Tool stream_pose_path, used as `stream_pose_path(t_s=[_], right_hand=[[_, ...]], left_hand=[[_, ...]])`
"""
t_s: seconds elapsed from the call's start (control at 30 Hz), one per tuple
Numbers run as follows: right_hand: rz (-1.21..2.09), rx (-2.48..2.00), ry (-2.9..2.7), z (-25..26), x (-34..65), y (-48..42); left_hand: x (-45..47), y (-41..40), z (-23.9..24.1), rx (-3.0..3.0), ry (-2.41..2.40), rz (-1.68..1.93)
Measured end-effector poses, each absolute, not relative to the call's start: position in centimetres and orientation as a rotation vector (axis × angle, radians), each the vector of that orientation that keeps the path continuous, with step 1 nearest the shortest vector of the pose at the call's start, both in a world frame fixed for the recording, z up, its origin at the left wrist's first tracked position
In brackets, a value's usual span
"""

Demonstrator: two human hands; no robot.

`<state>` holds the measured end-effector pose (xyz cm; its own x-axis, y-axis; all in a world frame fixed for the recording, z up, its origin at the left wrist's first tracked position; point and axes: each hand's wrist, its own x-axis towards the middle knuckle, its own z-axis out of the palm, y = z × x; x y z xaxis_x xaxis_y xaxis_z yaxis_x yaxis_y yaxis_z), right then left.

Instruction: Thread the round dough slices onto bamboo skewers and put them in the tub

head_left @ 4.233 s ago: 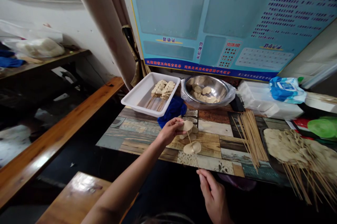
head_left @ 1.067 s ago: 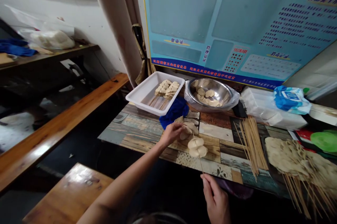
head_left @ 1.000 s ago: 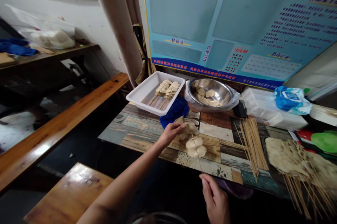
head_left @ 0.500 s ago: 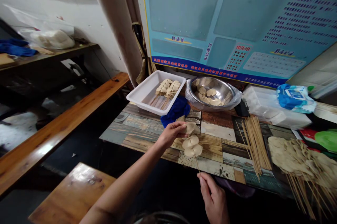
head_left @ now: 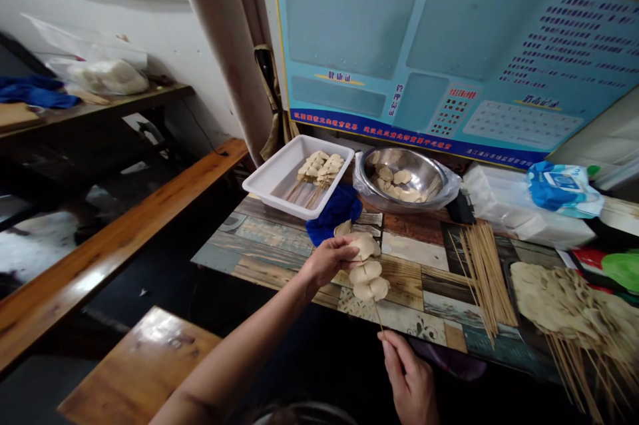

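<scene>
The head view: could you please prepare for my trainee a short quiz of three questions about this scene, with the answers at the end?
1. The left hand pinches a pale slice. What does the right hand hold?
A) the metal bowl's rim
B) the lower end of a skewer
C) a blue packet

2. Fill in: the cloth beside the white tray is ____ in colour.

3. True or false: in the picture, the metal bowl stands to the left of the white tray.

Key:
1. B
2. blue
3. False; the metal bowl stands to the right of it.
</scene>
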<state>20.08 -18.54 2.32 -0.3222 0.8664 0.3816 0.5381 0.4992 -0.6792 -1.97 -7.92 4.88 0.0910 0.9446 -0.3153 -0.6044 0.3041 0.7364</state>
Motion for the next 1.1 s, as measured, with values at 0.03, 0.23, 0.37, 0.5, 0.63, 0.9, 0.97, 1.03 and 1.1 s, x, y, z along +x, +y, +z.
stream_pose_path(t_s=[0.03, 0.23, 0.37, 0.5, 0.63, 0.9, 0.97, 1.03, 1.1], right_hand=[[0.549, -1.145, -2.01, 2.2, 20.2, -18.5], [0.486, -1.169, -1.976, 2.0, 19.6, -18.3], [0.466, -1.2, -1.975, 2.2, 19.0, -18.3], [0.439, -1.228, -1.997, 2.5, 18.5, -18.1], [0.471, -1.18, -2.006, 2.9, 18.2, -18.0], [0.567, -1.173, -1.996, 2.6, 18.1, -18.2], [0.62, -1.201, -1.967, 2.4, 18.2, -18.4], [0.665, -1.222, -1.946, 2.3, 18.3, -18.4], [0.679, -1.225, -1.943, 2.1, 18.4, -18.5]], left_hand=[[-2.0, -8.0, 4.8, 0.466, 0.862, 1.205], [-1.4, -8.5, 4.8, 0.518, 0.872, 1.248], [-1.0, -8.6, 4.8, 0.6, 0.887, 1.329], [-1.0, -8.6, 4.9, 0.627, 0.921, 1.352], [-1.1, -8.8, 5.1, 0.52, 0.909, 1.288], [-0.5, -9.5, 4.7, 0.435, 0.844, 1.25], [-0.5, -9.6, 4.6, 0.422, 0.782, 1.211], [-0.4, -9.8, 4.5, 0.402, 0.741, 1.199], [-0.3, -9.8, 4.3, 0.374, 0.737, 1.223]])
